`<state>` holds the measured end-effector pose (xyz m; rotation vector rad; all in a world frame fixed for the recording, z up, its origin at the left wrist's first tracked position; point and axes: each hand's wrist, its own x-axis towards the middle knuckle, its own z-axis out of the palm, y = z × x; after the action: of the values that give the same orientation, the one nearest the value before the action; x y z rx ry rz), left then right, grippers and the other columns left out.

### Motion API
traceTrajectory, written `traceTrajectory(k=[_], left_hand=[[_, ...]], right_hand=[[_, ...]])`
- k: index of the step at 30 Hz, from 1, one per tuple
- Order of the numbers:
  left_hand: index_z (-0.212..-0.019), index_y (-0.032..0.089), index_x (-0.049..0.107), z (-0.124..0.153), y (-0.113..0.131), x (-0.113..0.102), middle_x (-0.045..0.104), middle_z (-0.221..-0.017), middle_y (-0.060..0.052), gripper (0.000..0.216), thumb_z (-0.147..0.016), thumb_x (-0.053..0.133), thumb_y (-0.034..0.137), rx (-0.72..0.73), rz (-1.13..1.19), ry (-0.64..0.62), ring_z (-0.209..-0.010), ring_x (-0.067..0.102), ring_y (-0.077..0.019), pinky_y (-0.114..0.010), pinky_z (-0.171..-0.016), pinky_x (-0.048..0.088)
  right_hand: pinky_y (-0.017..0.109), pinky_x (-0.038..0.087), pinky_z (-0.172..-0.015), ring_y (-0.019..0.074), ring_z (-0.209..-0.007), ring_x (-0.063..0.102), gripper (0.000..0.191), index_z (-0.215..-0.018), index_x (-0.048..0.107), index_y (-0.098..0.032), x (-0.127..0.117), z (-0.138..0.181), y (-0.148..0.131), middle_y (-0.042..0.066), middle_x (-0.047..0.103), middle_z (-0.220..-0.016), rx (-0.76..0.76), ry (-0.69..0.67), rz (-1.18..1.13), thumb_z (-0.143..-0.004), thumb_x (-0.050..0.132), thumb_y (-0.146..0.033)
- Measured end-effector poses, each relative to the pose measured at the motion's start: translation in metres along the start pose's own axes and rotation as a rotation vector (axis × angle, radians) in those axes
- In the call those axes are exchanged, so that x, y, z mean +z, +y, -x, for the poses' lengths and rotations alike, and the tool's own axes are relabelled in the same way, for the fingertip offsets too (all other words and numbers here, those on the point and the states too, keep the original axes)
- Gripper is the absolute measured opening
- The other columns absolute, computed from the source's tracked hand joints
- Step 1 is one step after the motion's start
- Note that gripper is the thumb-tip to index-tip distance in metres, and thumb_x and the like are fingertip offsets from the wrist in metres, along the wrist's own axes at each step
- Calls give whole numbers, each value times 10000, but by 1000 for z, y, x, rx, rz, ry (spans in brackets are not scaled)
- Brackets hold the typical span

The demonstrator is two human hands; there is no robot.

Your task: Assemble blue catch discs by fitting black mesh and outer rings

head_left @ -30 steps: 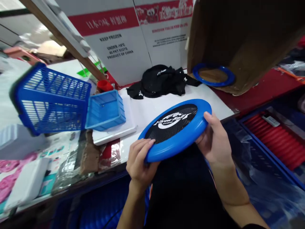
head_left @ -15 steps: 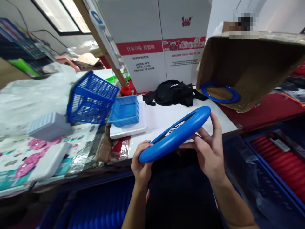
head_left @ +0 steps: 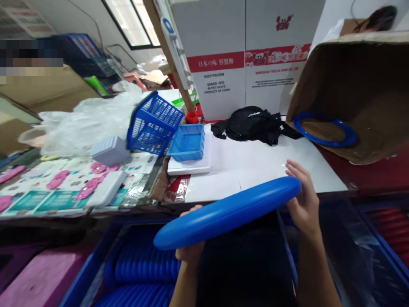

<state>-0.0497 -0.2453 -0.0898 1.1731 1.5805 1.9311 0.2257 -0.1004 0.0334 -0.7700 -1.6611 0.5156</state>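
I hold a blue flying disc [head_left: 228, 212] edge-on in front of me, tilted up to the right, below the table's front edge. My left hand [head_left: 190, 251] grips its lower left rim from underneath, mostly hidden by the disc. My right hand [head_left: 303, 202] holds the upper right rim with fingers curled round the edge. The disc's black mesh face is turned away from view. A stack of blue rings [head_left: 143, 273] lies in a bin under my left arm.
On the white table [head_left: 255, 166] sit a tipped dark blue basket [head_left: 153, 123], a light blue tray [head_left: 188, 141], black cloth [head_left: 255, 124] and white cartons [head_left: 243, 55]. A brown box [head_left: 358, 89] on its side holds another blue ring [head_left: 324, 133]. Packaged items [head_left: 64, 187] lie at left.
The disc has dropped lower and turned flatter, its printed face now out of sight. My view has swung left and up, showing more of the left side of the table.
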Motion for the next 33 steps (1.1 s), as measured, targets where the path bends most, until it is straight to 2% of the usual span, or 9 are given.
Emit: traceTrajectory(k=[3,6,11,13,15,18,24,28,33], left_hand=[[-1211,397,801,31,-7,7,818,-1129,-91,693,-932,407,894,-272,332,164,-1105,760,-369,-618,-992,609],[-1223,336,809,55,-8,15,813,-1213,-110,778,-897,444,939,-430,347,175,-1185,750,-380,-608,-1076,578],[-1360,321,717,48,36,-21,783,-1310,-120,666,-892,675,794,-100,15,219,-1187,763,-351,-517,-1022,631],[-1306,246,745,32,66,-46,811,-1156,-149,627,-915,692,733,38,-206,57,-1038,799,-340,-454,-889,670],[-1343,236,745,15,96,-68,823,-1138,-139,498,-984,698,578,90,-427,-182,-996,810,-305,-407,-903,659],[-1400,245,718,-3,128,-84,840,-1083,-109,473,-1022,689,529,252,-558,-307,-946,819,-276,-370,-912,653],[-1359,186,701,-16,153,-73,839,-1113,-116,349,-1090,634,398,389,-628,-508,-993,821,-222,-310,-883,654],[-1306,155,695,-18,159,-66,830,-1174,-135,289,-1102,623,346,368,-635,-618,-1097,805,-213,-317,-942,641],[-1316,155,702,-17,156,-65,829,-1184,-126,289,-1082,660,319,322,-600,-582,-1103,799,-217,-326,-935,643]], right_hand=[[556,650,-995,369,-1162,770,435,-1382,740,-284,0,8,14,120,798,-1267,62,-40,-135,-1001,696,-489],[490,665,-903,346,-1035,799,327,-1271,812,-296,2,14,25,88,830,-1152,77,-67,-196,-962,752,-386],[518,679,-827,360,-965,805,362,-1259,819,-304,13,18,34,91,829,-1116,124,-280,-390,-897,792,-295],[535,676,-855,361,-980,804,371,-1265,810,-314,21,27,32,91,829,-1113,143,-357,-405,-896,795,-278],[524,673,-854,347,-976,804,366,-1282,791,-329,30,41,29,84,829,-1105,155,-374,-428,-917,787,-298],[493,678,-810,323,-951,803,348,-1328,741,-337,37,63,27,83,821,-1088,187,-428,-503,-983,734,-384],[533,637,-997,341,-1173,759,571,-1519,598,-229,34,63,-3,159,791,-1263,-35,-795,-366,-1037,678,-525],[456,610,-984,293,-1102,761,503,-1443,623,-132,41,38,-41,170,802,-1193,-223,-879,-245,-1039,713,-417],[416,557,-870,248,-951,768,350,-1294,671,-90,61,31,-66,139,815,-1071,-233,-839,-217,-1081,655,-368]])
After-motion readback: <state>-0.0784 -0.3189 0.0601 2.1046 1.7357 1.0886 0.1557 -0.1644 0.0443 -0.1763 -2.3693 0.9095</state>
